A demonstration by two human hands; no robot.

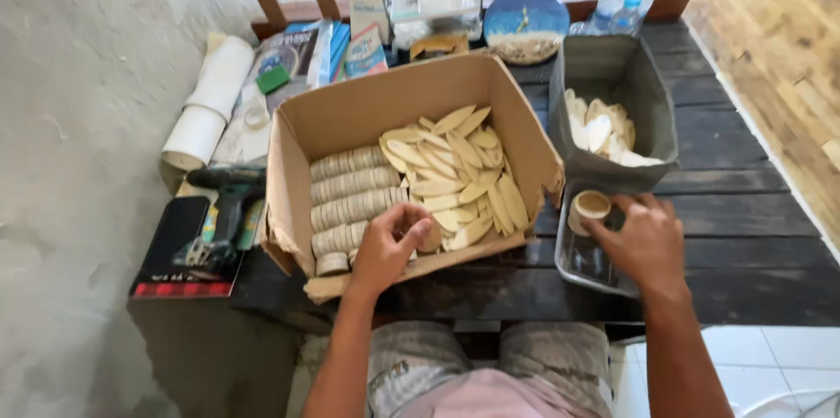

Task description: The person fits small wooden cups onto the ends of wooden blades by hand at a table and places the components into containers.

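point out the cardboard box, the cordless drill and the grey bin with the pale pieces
cardboard box (395, 94), head view, on its back wall
cordless drill (226, 199), head view, on its handle
grey bin (658, 120), head view, on its right wall

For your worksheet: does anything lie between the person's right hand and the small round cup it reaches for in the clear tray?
Nothing visible does. The right hand is over the clear tray, its fingertips already at the round cup. The grey bin sits behind the cup, and the cardboard box, where the left hand rests, lies off to the side.
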